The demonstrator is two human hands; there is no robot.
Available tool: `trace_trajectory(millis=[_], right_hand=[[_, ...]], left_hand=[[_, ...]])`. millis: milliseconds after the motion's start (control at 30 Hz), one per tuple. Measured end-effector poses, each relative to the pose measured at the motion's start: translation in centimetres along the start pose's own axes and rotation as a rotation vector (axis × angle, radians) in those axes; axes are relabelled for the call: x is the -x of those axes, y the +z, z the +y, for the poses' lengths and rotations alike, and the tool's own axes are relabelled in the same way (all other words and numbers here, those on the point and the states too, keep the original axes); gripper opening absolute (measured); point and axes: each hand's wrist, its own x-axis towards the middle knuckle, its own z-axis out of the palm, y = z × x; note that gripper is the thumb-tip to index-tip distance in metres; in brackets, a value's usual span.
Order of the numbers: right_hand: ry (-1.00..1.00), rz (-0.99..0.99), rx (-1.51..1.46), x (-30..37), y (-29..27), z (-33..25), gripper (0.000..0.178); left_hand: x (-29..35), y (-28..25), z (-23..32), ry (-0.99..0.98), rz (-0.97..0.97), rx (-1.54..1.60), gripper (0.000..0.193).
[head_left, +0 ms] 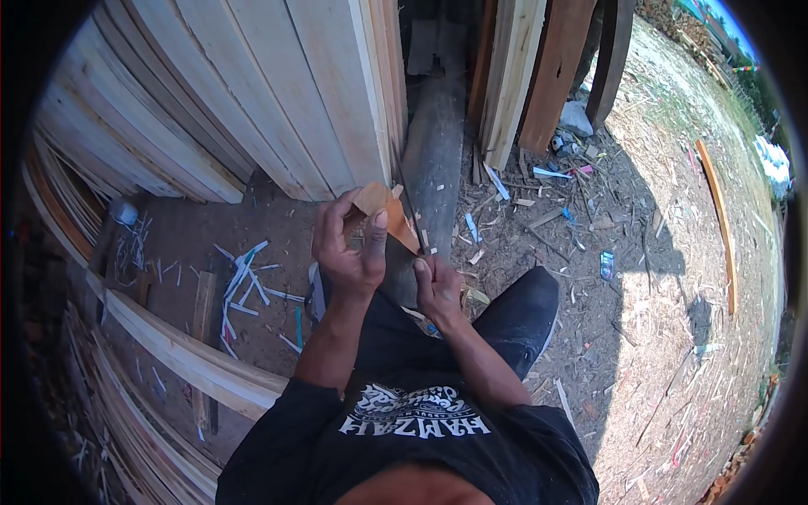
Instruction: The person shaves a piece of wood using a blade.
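My left hand [347, 252] is raised and closed around a small wooden block [373, 199], thumb on the near side. The block has a pale tan end and an orange-brown side that tapers down toward my other hand. My right hand [439, 290], lower and just to the right, is wrapped around the near end of a long, thin, dark blade [409, 200]. The blade points up and away, along the block's right side; I cannot tell whether they touch. Its handle is hidden in my fist. A grey log [433, 156] lies below both hands, running away from me.
Pale planks [252, 93] lean at the far left, and more boards [513, 84] stand right of the log. A long beam [185, 362] crosses the left side. Plastic strips [240, 286] and wood chips litter the ground. An orange-brown stick [718, 227] lies far right.
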Motion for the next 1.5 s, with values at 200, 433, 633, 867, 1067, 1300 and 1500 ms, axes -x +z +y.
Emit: trace_trajectory(millis=[200, 433, 633, 867, 1067, 1300, 1500], right_hand=[[0.430, -0.075, -0.269, 0.3, -0.9, -2.6, 0.065], [0.314, -0.026, 0.002, 1.2, 1.6, 3.8, 0.050], [0.484, -0.079, -0.559, 0.9, -1.9, -3.7, 0.052], [0.066, 0.037, -0.070, 0.9, 1.7, 1.3, 0.047], [0.177, -0.090, -0.654, 1.5, -0.4, -5.7, 0.049], [0.475, -0.176, -0.194, -0.5, 2.3, 1.3, 0.033], [-0.252, 0.057, -0.352, 1.2, 0.5, -2.4, 0.031]], left_hand=[[2.0, -0.8, 0.3, 0.007, -0.062, 0.049, 0.041], [1.0, 0.4, 1.0, 0.041, -0.037, 0.053, 0.043], [0.3, -0.3, 0.1, 0.050, -0.046, -0.047, 0.044], [0.0, -0.1, 0.1, 0.063, 0.015, -0.007, 0.039], [-0.1, -1.8, -2.7, 0.010, 0.063, 0.056, 0.040], [-0.1, -2.2, -2.3, 0.034, 0.098, 0.021, 0.042], [0.8, -2.8, -2.0, -0.029, 0.113, 0.056, 0.044]])
